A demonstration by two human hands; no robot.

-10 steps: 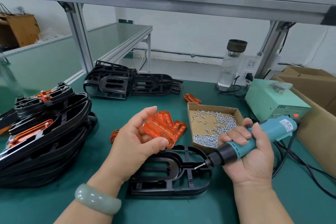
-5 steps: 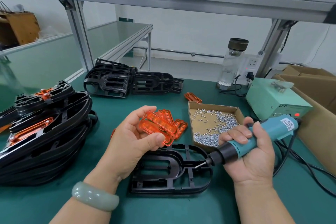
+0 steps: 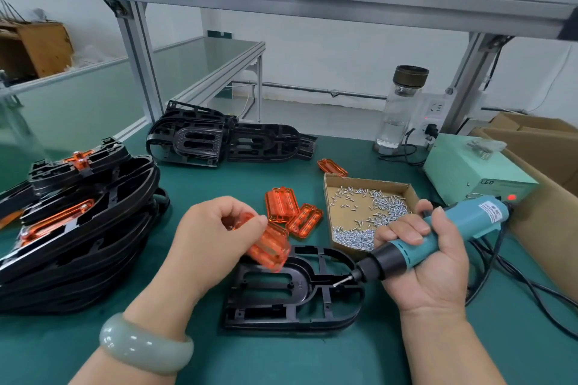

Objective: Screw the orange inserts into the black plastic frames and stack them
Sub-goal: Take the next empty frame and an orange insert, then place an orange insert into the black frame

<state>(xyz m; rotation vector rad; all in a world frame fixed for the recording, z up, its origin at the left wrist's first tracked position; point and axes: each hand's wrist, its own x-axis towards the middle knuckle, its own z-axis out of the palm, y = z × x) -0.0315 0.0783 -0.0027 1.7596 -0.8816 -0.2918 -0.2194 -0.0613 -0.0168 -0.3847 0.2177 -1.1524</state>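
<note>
At the left edge of the worktop (image 3: pixel 194 350), a tall stack of finished frames (image 3: pixel 78 228) already carries orange inserts, so a good share of the job looks done. Further back, a few bare frames (image 3: pixel 225 144) still lie unfitted.

The left hand (image 3: pixel 209 241) pinches one orange insert (image 3: pixel 270 248) between thumb and curled fingers. The insert is blurred. It is tilted just above the left end of the black frame (image 3: pixel 294 294), which lies flat in front of the person, and it is not yet seated in the recess.

Spare inserts (image 3: pixel 281 205) rest just beyond, beside a cardboard tray of screws (image 3: pixel 369 212). The right hand (image 3: pixel 431 269) grips a teal electric screwdriver (image 3: pixel 444 231), with its bit over the frame's right part. I cannot tell whether the bit touches the frame.

For this frame, seating the insert, driving the screws and stacking it all look left to do.
</note>
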